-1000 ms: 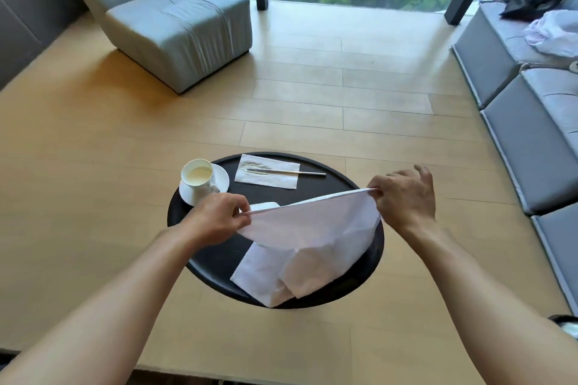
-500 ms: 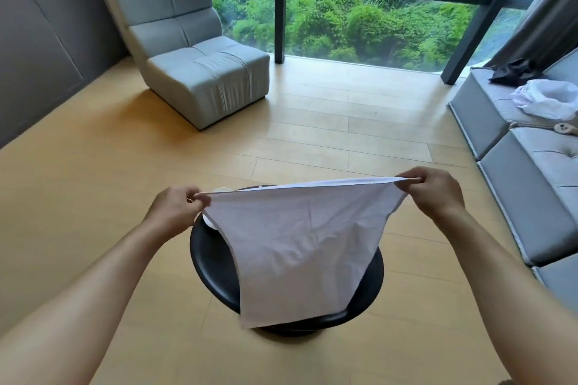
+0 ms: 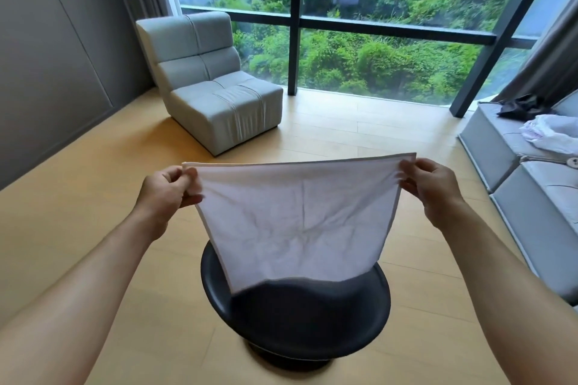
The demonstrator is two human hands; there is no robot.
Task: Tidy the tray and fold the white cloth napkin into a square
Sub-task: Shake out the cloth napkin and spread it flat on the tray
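Napkin (image 3: 297,222): white cloth, now fully lifted and spread in the air. A second ago it was still half bunched on the tray with only the top edge pulled taut; half a second ago it was coming up with one lower corner trailing. Now it hangs as a near-flat sheet, top edge stretched level, light creases radiating from the middle. Judgement: shake-out is done, cloth is squared up and ready for the first fold.

Left hand (image 3: 165,189) grip: fingers and thumb pinched shut on the top left corner. Right hand (image 3: 433,186) grip: pinched shut on the top right corner. Cloth spans between the two hands and drops below them, bottom edge hanging in front of the round black tray (image 3: 380,316); can't tell if it touches.

View has tilted up, so the cloth now hides the far half of the tray; the cup and the rest seen there earlier are not visible. Tray tidying can't be checked from here.

Grey armchair (image 3: 212,94) well beyond, irrelevant.
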